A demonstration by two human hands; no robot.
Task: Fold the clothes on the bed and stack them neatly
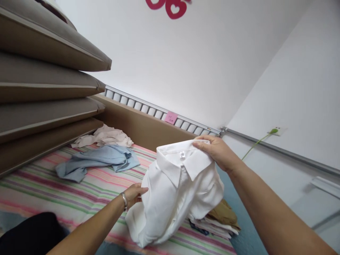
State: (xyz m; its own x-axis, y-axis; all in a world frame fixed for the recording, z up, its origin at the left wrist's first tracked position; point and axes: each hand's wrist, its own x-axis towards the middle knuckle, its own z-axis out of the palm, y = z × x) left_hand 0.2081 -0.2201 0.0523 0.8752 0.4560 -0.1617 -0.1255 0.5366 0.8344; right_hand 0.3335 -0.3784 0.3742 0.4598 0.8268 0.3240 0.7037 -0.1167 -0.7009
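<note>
A white collared shirt (164, 198) hangs between my two hands above a striped bed sheet (106, 184). My right hand (215, 148) pinches the back of its collar at the upper right, so the collar faces me with a small label inside. Lower on the left, my left hand (135, 194), with a silver bracelet at the wrist, grips the side of the shirt; its fingertips are partly hidden behind the cloth. The lower part of the shirt droops in loose folds toward the sheet.
Beyond my left hand lie a crumpled light blue garment (98, 161) and a pale pink garment (108, 136). A stack of folded clothes (223, 219) sits behind the shirt on the right. Thick brown cushions (47, 85) are piled at left. A radiator (138, 106) lines the wall.
</note>
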